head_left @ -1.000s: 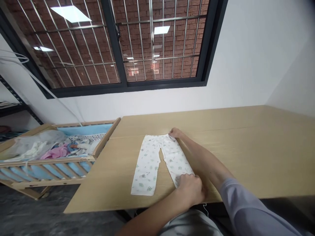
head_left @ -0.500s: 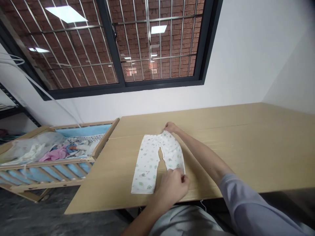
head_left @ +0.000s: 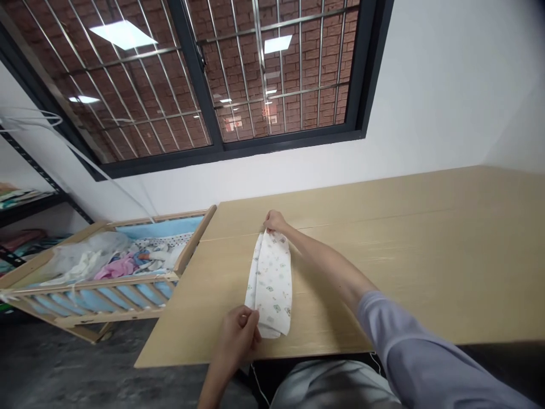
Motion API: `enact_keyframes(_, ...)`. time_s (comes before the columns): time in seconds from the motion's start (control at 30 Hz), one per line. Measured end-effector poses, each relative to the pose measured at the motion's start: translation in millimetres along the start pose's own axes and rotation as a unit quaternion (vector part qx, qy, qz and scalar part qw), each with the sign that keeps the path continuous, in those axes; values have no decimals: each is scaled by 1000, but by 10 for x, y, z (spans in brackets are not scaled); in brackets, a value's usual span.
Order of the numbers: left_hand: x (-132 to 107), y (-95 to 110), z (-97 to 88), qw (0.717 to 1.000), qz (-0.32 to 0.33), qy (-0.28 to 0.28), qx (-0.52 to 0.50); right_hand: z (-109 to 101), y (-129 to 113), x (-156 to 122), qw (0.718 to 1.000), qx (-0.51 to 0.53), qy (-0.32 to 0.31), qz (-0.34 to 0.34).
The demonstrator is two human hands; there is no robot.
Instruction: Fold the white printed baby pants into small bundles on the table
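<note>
Small white baby trousers (head_left: pixel 271 284) with a green print lie on the wooden table (head_left: pixel 404 250), folded lengthwise so one leg rests over the other. My right hand (head_left: pixel 275 222) pinches the waistband at the far end, arm stretched across the table. My left hand (head_left: pixel 238 338) pinches the leg cuffs at the near end, close to the table's front edge.
A wooden cot (head_left: pixel 106 272) with blue lining stands to the left of the table, holding several clothes and a clear plastic bag. A barred window (head_left: pixel 221 79) is on the wall behind. Dark shelving (head_left: pixel 25 199) stands at the far left.
Both hands carried the right trouser leg over to the left, onto the other leg. The trousers went from spread flat to folded in half lengthwise.
</note>
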State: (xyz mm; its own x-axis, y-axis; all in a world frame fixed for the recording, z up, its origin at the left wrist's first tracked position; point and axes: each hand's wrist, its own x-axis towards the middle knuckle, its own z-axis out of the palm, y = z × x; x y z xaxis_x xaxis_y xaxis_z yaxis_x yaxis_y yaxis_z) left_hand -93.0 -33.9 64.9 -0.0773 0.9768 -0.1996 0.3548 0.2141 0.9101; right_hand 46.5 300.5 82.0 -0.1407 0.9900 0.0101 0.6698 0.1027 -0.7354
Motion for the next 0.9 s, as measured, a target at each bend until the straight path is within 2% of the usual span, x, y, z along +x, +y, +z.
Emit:
enact_keyframes(0.17, 19, -227, -139, 999, -23, 29, 25, 325, -82, 46, 999, -3, -31, 22)
enact_keyframes(0.3, 27, -359, -174, 996, -30, 40, 77, 500, -89, 65, 998, -12, -51, 33)
enact_keyframes(0.47, 1, -391, -143, 991, -44, 45, 120, 547, -92, -22, 998, -15, -57, 15)
enact_keyframes(0.57, -30, -338, -158, 979, -35, 75, 187, 479, -125, -121, 999, -12, -46, -14)
enact_keyframes(0.63, -84, -281, -167, 954, -33, 113, 276, 420, -152, -212, 999, -14, -25, -39)
enact_keyframes(0.7, -177, -221, -139, 911, -47, 153, 381, 372, -169, -345, 998, -18, 0, -68)
enact_keyframes(0.77, -296, -183, -55, 870, -22, 189, 455, 348, -167, -545, 995, -22, 10, -98)
enact_keyframes(0.83, -415, -194, 77, 846, 78, 208, 485, 340, -141, -825, 987, -24, -9, -156)
enact_keyframes(0.9, -504, -271, 223, 823, 198, 211, 489, 336, -88, -1174, 962, -26, -62, -266)
